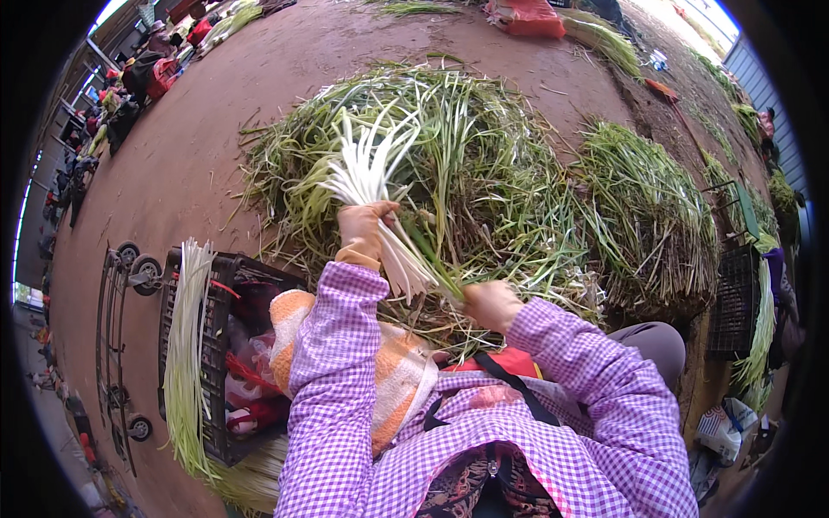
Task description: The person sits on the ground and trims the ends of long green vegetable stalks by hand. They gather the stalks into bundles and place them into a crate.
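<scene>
My left hand (364, 226), in a tan glove, is closed around a bundle of pale allium-like stalks (369, 169). Their white ends fan out above the fist and the other ends point down to the right. Lower and to the right, my right hand (493, 305) grips a green stalk (424, 249), which runs up beside the bundle towards my left hand. Fingers hide where that stalk ends. Beneath both hands spreads a large heap of loose green leaves and stalks (466, 168).
At left, pale stalks (184, 349) hang over a black plastic crate (220, 362) holding bags. Beyond it is a wheeled cart frame (116, 349). Another leaf heap (647, 213) lies at right, near a second black crate (732, 304). People and bundles line the far left.
</scene>
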`<state>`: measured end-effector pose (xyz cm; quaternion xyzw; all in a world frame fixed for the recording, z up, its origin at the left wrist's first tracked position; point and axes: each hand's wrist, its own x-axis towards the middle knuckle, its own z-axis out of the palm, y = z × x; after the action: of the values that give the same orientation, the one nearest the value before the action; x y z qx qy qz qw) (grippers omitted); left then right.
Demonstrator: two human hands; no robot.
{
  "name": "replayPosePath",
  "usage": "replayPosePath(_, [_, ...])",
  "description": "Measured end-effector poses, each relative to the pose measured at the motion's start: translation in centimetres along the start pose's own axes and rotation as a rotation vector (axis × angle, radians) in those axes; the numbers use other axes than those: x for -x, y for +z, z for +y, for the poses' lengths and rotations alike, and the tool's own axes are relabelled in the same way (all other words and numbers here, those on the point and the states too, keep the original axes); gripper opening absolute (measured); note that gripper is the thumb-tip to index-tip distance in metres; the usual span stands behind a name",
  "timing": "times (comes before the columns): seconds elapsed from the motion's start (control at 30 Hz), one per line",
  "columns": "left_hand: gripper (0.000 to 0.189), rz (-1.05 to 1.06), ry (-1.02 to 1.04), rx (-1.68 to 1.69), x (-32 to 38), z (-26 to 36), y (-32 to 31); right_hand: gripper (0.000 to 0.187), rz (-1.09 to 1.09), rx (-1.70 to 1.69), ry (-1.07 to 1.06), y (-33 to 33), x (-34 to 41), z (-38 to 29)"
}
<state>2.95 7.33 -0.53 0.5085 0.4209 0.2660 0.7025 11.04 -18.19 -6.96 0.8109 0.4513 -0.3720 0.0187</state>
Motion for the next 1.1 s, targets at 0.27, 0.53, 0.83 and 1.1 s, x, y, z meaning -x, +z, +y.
replayPosePath(0.27, [0.015,0.022,0.054,0.109,-0.5,3.5,-2.2,0.044,-0.097,0.005,0.824,3.2,1.4,17.1])
replayPosePath(0.53, [0.019,-0.337,-0.123,0.002,0.8,1.3,-0.2,0.042,-0.077,-0.903,-0.171,-9.7,-3.2,-1.3])
replayPosePath(0.83, [0.011,-0.149,-0.033,-0.261,1.0,-0.6,0.1,0.017,0.148,-1.5,-0.176,-4.4,-6.7,-6.4])
replayPosePath(1.1, [0.021,-0.059,0.059,-0.415,0.9,0.9,-0.2,0.028,0.201,-1.603,-0.018,-6.5,-4.1,1.1])
